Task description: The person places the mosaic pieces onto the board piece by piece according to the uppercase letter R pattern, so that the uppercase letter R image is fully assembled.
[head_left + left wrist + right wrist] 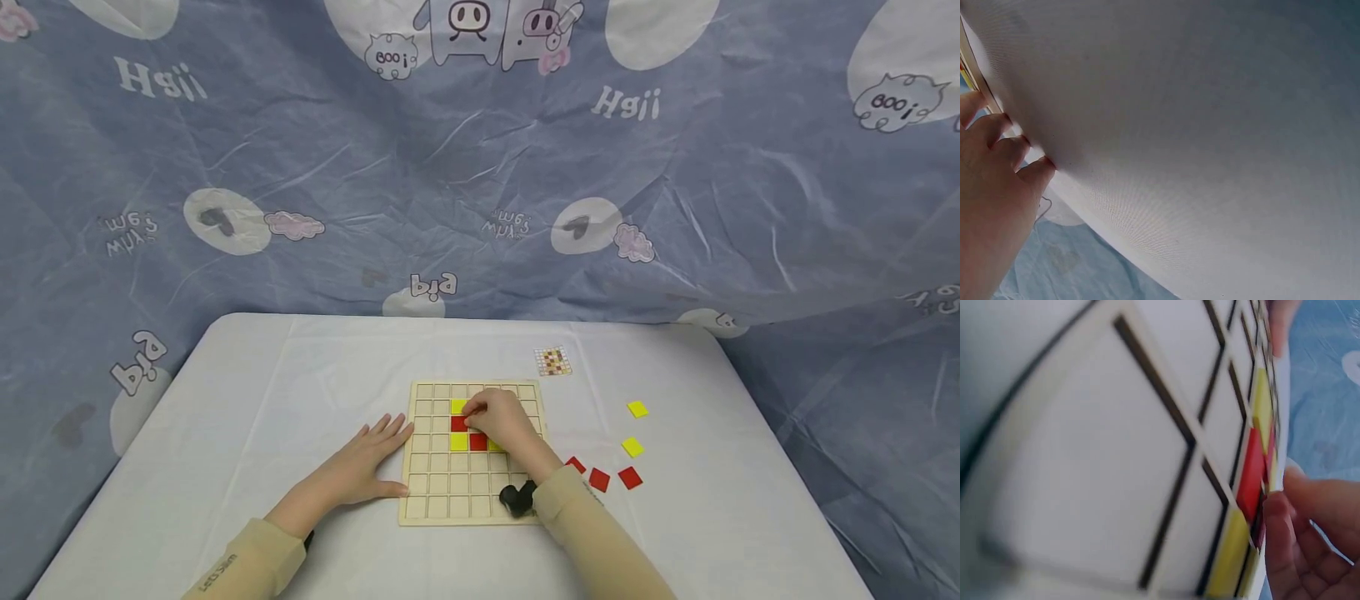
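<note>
Reaching in from the near left, with a tan sleeve (247, 558) over the forearm, and touching the left edge of the pale grid board (457, 504) with the left hand (356, 471): fingers straight and spread, gripping nothing. On the white cloth (127, 517), mid-scene, that same board. In its leftmost filled column, from far to near, a yellow tile (457, 406), a red tile (457, 423) and another yellow tile (458, 442); rightward along the nearest filled row, a second red tile (477, 442), then a partly hidden third yellow tile (494, 447). Over these, the right hand (508, 423), thumb and fingers bent together at the right side of the farther red tile. Impossible to tell: pinching a tile or only touching one. By the right cuff, a black object (516, 500). Beyond the board's far right corner, a small patterned card (552, 361). Farther right, three loose red tiles (599, 479), near, and two loose yellow tiles (637, 409), farther away.
</note>
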Motion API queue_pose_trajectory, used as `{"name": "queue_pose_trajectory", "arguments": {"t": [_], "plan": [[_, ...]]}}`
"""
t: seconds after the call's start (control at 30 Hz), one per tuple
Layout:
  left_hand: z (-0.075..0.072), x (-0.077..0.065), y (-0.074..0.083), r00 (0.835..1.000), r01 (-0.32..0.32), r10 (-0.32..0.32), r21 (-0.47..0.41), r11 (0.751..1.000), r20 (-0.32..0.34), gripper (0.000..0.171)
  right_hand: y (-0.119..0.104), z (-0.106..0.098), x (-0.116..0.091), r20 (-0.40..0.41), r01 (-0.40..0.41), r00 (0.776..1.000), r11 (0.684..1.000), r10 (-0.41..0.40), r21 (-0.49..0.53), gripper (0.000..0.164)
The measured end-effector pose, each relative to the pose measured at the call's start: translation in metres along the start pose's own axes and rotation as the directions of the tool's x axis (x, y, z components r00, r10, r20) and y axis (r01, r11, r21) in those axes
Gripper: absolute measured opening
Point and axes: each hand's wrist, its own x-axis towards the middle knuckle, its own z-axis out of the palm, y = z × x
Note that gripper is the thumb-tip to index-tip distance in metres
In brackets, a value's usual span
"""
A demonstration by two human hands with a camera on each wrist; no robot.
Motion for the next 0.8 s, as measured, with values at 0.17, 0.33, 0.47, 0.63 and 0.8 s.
{"name": "queue_pose_trajectory", "arguments": {"t": [0.17,0.33,0.47,0.63,0.8], "plan": [[0.0,0.001,0.001,1.0,0.003,-0.003,-0.003,1.0,-0.002,0.098,0.009,-0.02,-0.007,-0.013,-0.055,0.998,0.994,0.056,0.095,0.011],[0.001,0.002,0.001,1.0,0.015,-0.015,-0.005,1.0,0.002,0.098,0.025,-0.048,-0.017,-0.059,-0.083,0.994,0.99,0.09,0.118,0.017],[0.002,0.002,0.0,1.0,0.019,-0.019,-0.012,1.0,0.007,0.098,0.045,-0.07,-0.028,-0.07,-0.121,0.989,0.988,0.128,0.092,0.022],[0.003,0.002,-0.002,1.0,0.012,-0.012,-0.016,1.0,0.007,0.098,0.069,-0.086,-0.047,-0.063,-0.198,0.977,0.978,0.202,0.067,0.024],[0.004,0.003,-0.002,1.0,0.014,-0.014,-0.016,1.0,0.008,0.099,0.084,-0.09,-0.066,-0.035,-0.225,0.973,0.974,0.226,0.04,0.021]]}}
